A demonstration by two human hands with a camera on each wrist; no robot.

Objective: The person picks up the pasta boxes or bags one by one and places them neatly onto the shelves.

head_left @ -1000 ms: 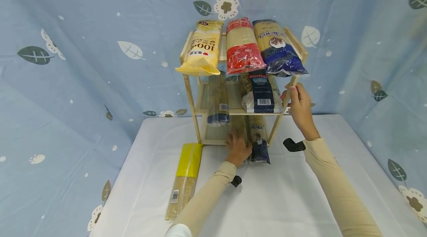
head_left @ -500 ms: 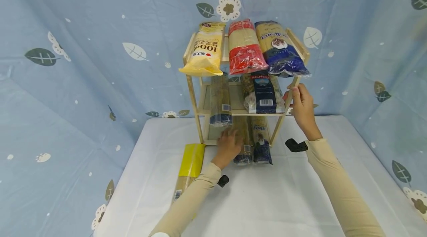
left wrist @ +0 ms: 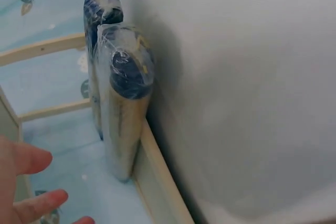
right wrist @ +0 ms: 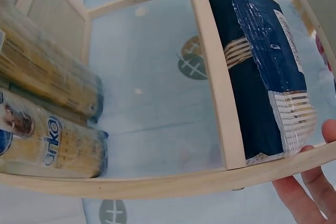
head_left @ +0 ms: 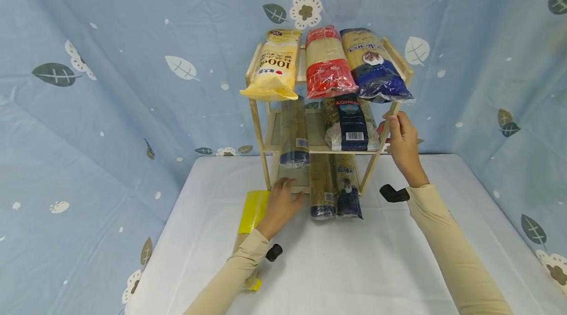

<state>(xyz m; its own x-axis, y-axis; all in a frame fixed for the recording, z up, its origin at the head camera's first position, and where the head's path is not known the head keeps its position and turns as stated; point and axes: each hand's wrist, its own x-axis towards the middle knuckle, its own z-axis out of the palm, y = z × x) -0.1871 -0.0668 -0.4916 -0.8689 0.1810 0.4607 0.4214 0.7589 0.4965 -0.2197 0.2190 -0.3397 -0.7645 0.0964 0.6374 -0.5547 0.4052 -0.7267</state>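
Note:
A wooden three-tier rack point(head_left: 316, 149) stands at the back of a white table point(head_left: 345, 266). My left hand point(head_left: 281, 203) is open and holds nothing, its fingers at the left front of the bottom shelf. It is just left of a clear spaghetti packet point(head_left: 322, 189) that lies beside a blue-ended packet point(head_left: 348, 189). The left wrist view shows these two packets point(left wrist: 123, 108) and my straight fingertips point(left wrist: 26, 161). My right hand point(head_left: 398, 133) grips the rack's right front post point(head_left: 371, 172). In the right wrist view its fingers point(right wrist: 310, 192) curl at that post.
The top shelf carries yellow point(head_left: 272, 66), red point(head_left: 327, 64) and blue point(head_left: 374, 69) packets. On the middle shelf lie a clear packet point(head_left: 293, 130) and a dark blue one point(head_left: 352, 123). A yellow-topped packet point(head_left: 252, 211) lies on the table, partly under my left forearm. Patterned blue cloth hangs behind.
My left hand has let go of the clear packet on the bottom shelf and drawn away to the left. My right hand has stayed on the post.

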